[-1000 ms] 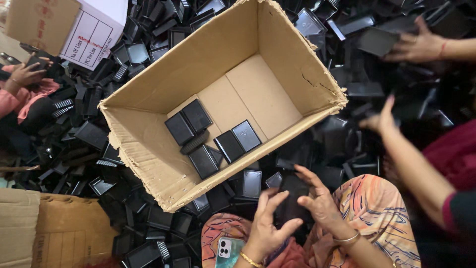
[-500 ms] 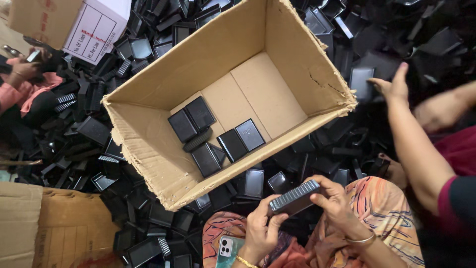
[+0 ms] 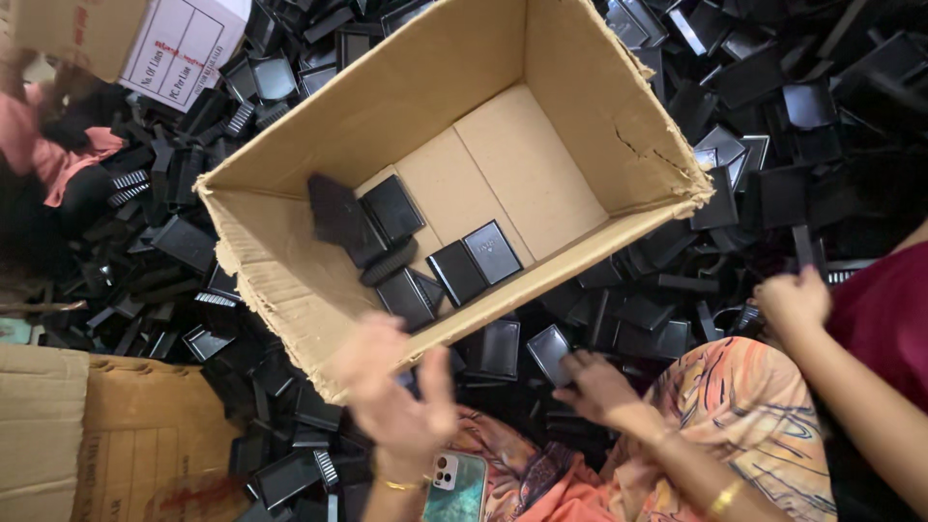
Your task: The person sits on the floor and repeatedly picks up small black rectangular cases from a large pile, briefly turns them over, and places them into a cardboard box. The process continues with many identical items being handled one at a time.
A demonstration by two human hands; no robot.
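Several flat black plastic cases (image 3: 459, 271) are lying at the bottom of the cardboard box (image 3: 590, 126), one blurred black piece (image 3: 333, 208) seemingly dropping in. I'm seeing my left hand (image 3: 401, 401) blurred at the rim, fingers spread and empty, while my right hand (image 3: 594, 387) is reaching into the pile of black cases (image 3: 773, 116); its grip I cannot tell. Most remains unpacked, I judge

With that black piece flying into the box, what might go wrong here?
The blurred black piece in the air could land askew on the flat-lying pieces in the cardboard box. The open left hand is close to the box's ragged front edge. The phone on the lap might slip into the black pile.
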